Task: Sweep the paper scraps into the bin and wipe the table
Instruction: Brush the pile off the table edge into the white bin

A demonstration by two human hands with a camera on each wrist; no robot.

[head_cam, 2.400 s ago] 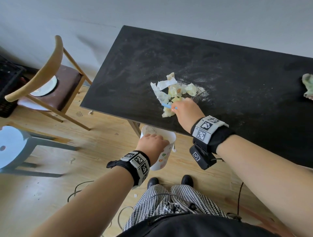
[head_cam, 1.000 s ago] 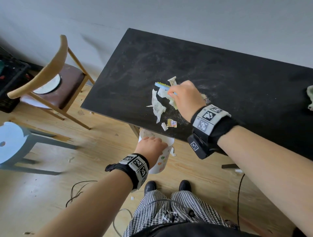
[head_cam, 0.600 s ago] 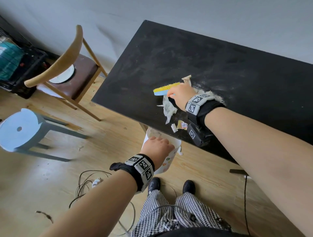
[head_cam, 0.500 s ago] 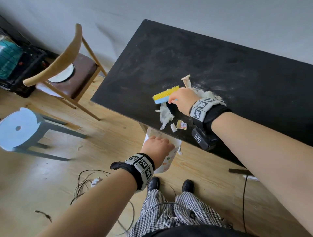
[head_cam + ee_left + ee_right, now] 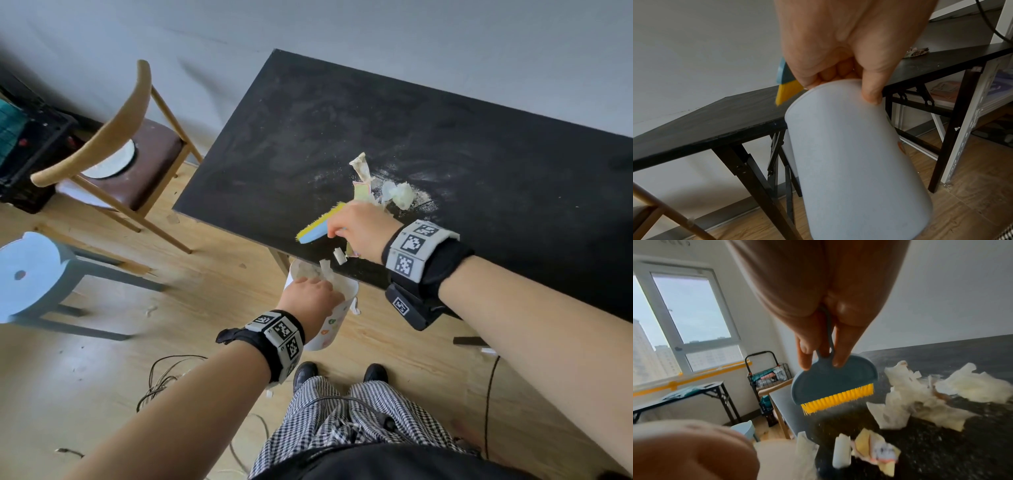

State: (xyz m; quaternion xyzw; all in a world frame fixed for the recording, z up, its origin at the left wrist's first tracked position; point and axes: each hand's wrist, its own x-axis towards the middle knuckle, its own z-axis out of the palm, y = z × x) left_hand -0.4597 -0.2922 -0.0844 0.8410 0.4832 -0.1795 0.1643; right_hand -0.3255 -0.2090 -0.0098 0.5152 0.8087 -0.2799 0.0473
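My right hand [image 5: 356, 226] grips the handle of a small blue brush with yellow bristles [image 5: 317, 228] [image 5: 833, 385] at the near edge of the black table [image 5: 445, 137]. Small paper scraps [image 5: 339, 255] [image 5: 841, 451] tip over that edge above the white bin [image 5: 329, 322] [image 5: 855, 162]. My left hand [image 5: 308, 301] [image 5: 849, 53] holds the bin by its rim, below the table edge. A pile of crumpled paper scraps [image 5: 383, 188] [image 5: 941, 395] lies on the table behind the brush, amid pale dust.
A wooden chair [image 5: 113, 150] with a white plate on its seat stands left of the table, with a light blue stool [image 5: 30, 274] nearer. Cables [image 5: 164, 377] lie on the wood floor by my feet. A black crate [image 5: 27, 150] sits far left.
My right hand has swept the brush from the pile toward the near table edge, pushing a few scraps over it above the bin. The left hand keeps holding the bin.
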